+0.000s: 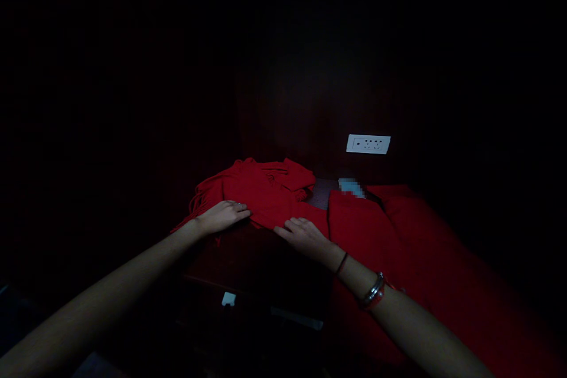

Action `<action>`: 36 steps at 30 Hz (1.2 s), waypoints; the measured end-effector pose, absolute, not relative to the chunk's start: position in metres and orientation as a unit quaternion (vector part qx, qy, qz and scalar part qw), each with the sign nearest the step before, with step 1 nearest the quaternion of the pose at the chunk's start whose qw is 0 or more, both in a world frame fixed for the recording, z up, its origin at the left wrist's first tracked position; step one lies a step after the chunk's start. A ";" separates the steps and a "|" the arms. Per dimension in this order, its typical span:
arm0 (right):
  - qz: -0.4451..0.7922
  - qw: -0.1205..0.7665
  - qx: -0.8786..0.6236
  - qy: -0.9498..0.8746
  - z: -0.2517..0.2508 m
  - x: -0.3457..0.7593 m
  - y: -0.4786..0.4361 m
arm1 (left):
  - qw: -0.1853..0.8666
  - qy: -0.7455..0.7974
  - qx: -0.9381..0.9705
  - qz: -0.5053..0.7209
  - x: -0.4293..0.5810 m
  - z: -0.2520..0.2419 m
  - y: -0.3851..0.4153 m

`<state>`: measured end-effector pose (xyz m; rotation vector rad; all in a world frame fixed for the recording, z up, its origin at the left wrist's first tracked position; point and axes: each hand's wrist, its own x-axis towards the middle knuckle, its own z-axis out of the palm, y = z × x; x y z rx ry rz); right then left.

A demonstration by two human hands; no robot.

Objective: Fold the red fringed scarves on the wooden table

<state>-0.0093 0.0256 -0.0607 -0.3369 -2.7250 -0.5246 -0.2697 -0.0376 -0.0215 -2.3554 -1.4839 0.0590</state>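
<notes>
Very dim in here, and the white wall socket (368, 144) is the one bright marker, so everything runs off that. Down and to the left of the socket lies the red scarf (261, 189), bunched in loose folds on a dark surface, its fringe trailing off on the side away from the socket.

The left hand (224, 215) is palm down on the scarf's near edge, the end farthest from the socket. Its fingers are stretched out flat, pressing on the cloth and closed round nothing.

The right hand (303, 236) sits below the socket and a little left, also palm down on the scarf's near edge, close to the left hand but not touching it. Its fingers are loosely bent over the cloth; whether they pinch a fold, I cannot tell in this light. A bracelet (374, 290) rings that wrist.

Straight below the socket and running off to the right spreads a bigger red cloth (420, 260). A small pale blurred patch (351, 187) sits just under the socket.
</notes>
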 end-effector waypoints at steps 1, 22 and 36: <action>-0.194 0.171 -0.109 -0.960 -0.061 -0.009 0.026 | 0.184 -0.522 -0.832 0.026 -0.269 -0.019 -0.038; -0.099 0.198 -0.228 -0.948 -0.063 -0.007 0.038 | 0.251 -0.532 -0.799 -0.127 -0.249 -0.068 -0.017; -0.052 0.090 -0.296 -0.950 -0.052 -0.004 0.034 | 0.234 -0.499 -0.823 -0.138 -0.240 -0.066 -0.019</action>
